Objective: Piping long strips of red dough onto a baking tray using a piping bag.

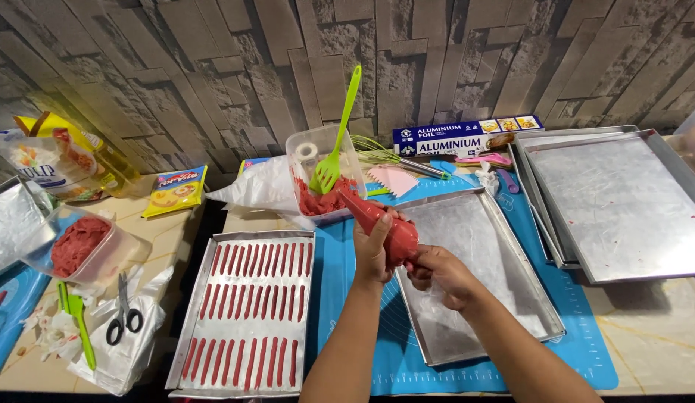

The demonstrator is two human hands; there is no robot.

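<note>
My left hand [371,250] and my right hand [443,275] both grip a piping bag [383,220] full of red dough, its tip pointing up and away. The bag is held above the left edge of an empty metal baking tray [504,298]. To the left lies a second tray [247,312] with two rows of several piped red dough sticks. Behind the bag stands a clear tub [310,160] holding red dough and a green slotted spatula [336,134].
A blue silicone mat [340,269] lies under the trays. Stacked empty trays [624,201] sit at right, a foil box [467,138] at the back. At left are a tub of red dough [79,246], scissors [123,310], a green tool [80,321] and food packets [174,190].
</note>
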